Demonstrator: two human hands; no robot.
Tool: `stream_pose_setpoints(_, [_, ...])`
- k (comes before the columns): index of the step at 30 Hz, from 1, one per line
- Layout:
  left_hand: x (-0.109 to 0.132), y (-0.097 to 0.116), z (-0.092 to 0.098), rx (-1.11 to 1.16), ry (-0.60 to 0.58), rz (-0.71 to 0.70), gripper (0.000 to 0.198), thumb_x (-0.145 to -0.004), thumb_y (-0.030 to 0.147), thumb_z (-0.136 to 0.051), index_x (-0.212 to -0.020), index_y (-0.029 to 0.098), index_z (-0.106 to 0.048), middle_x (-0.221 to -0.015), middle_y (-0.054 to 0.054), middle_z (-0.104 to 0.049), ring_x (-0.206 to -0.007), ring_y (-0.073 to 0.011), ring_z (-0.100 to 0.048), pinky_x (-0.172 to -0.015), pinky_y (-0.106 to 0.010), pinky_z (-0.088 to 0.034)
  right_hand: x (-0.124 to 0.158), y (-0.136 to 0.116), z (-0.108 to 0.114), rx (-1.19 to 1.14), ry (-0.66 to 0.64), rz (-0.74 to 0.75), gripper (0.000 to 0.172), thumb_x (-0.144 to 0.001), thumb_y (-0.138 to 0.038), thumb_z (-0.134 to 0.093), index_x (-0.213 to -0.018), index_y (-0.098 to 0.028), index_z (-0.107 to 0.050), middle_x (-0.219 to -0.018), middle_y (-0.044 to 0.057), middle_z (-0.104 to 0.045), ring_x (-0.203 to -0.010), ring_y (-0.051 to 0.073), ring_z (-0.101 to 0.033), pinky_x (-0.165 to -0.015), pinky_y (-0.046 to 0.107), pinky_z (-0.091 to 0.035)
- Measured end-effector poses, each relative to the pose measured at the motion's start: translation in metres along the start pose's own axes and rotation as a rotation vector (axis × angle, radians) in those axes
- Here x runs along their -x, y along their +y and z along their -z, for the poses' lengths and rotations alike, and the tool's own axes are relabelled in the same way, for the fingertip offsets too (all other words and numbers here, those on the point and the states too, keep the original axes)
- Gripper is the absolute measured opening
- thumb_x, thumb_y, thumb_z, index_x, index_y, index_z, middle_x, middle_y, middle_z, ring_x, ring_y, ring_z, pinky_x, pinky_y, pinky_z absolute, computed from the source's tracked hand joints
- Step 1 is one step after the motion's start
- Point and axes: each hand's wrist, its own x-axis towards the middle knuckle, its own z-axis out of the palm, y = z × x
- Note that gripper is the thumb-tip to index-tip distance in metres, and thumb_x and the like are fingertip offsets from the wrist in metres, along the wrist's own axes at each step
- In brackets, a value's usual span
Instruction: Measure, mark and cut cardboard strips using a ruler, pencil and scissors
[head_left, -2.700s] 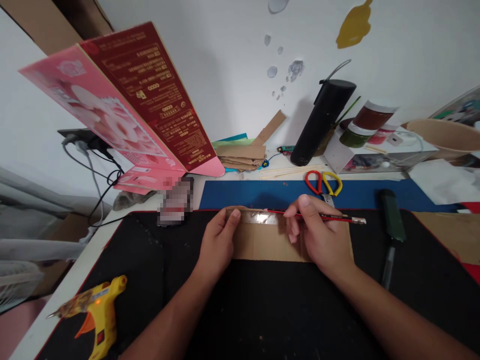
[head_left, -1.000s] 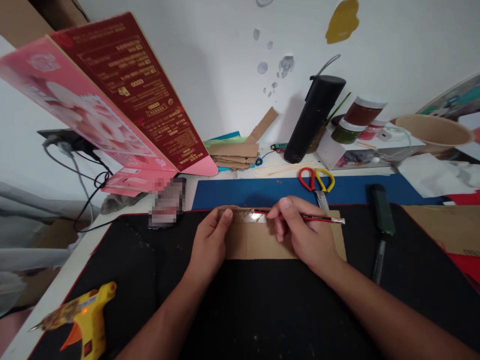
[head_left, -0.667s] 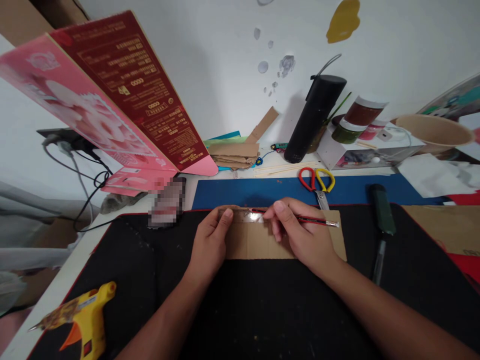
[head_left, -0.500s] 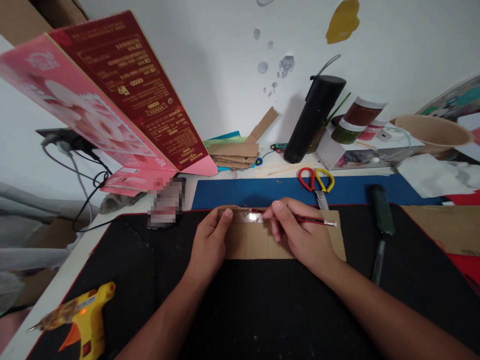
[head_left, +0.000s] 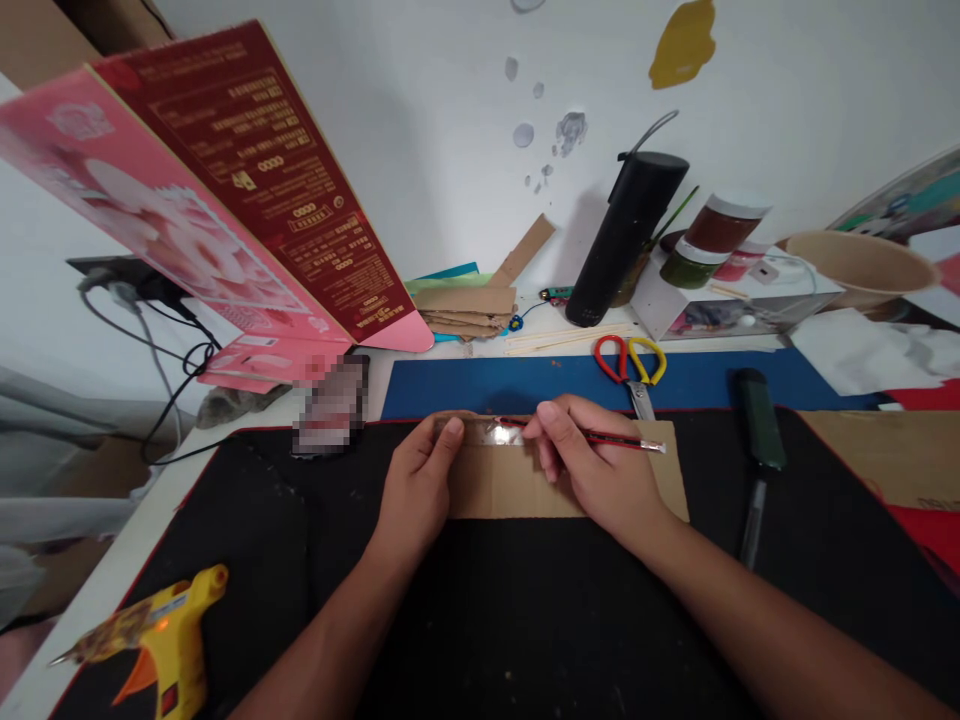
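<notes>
A strip of brown cardboard (head_left: pixel 491 490) lies on the black mat, with a clear ruler (head_left: pixel 480 432) across its far edge. My left hand (head_left: pixel 424 465) grips the ruler and cardboard at their left end, thumb on top and fingers mostly hidden behind. In my right hand (head_left: pixel 592 450) is a red-and-black pencil (head_left: pixel 619 441), held at a low slant between thumb and fingers. The pencil's point is at the ruler's far edge, left of the right hand; whether it touches the cardboard I cannot tell.
Red-and-yellow-handled scissors (head_left: pixel 630 365) lie beyond the cardboard on a blue sheet (head_left: pixel 472 385). A green-handled tool (head_left: pixel 761 425) rests to the right. At front left is a yellow glue gun (head_left: pixel 169 630) with a lit orange light. A pink box (head_left: pixel 187 220) stands back left, a black cylinder (head_left: pixel 626 240) behind.
My right hand and the pencil have shifted slightly left along the ruler. My left hand keeps its hold, and the view has moved very little.
</notes>
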Motion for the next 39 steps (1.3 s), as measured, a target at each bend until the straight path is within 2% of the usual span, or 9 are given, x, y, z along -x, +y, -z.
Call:
stream_pose_setpoints(8, [-0.0009,0.0011,-0.0004,0.008,0.006,-0.005,0.046,-0.095,0.062,-0.069,-0.109,0.02,-0.08,-0.106,-0.01,-0.082,-0.108,-0.0329,-0.073,-0.098,-0.043,-0.053,0.0003,0.0005,-0.0007,-0.009,0.013,0.001,0.039,-0.109,-0.05,-0.059,-0.084,-0.024,-0.074,-0.058,-0.003,-0.06,-0.052,0.012,-0.058,-0.053,0.029,-0.047])
stream_pose_setpoints(15, [-0.0015,-0.0005,-0.0005,0.016,0.008,-0.009,0.043,-0.096,0.06,-0.069,-0.107,0.02,-0.08,-0.105,-0.008,-0.081,-0.105,-0.0305,-0.073,-0.095,-0.039,-0.053,0.0009,0.0001,-0.0009,-0.003,-0.001,0.0,0.039,-0.11,-0.048,-0.059,-0.083,-0.023,-0.073,-0.058,-0.004,-0.06,-0.053,0.012,-0.057,-0.054,0.028,-0.048])
stream_pose_setpoints(39, [-0.0006,-0.0001,-0.0001,-0.02,0.013,-0.018,0.042,-0.097,0.059,-0.068,-0.109,0.021,-0.081,-0.106,-0.009,-0.082,-0.108,-0.0317,-0.073,-0.098,-0.041,-0.053,0.0006,-0.0005,0.0003,0.022,-0.007,-0.016,0.04,-0.11,-0.049,-0.059,-0.082,-0.024,-0.073,-0.058,-0.003,-0.061,-0.053,0.012,-0.058,-0.054,0.028,-0.048])
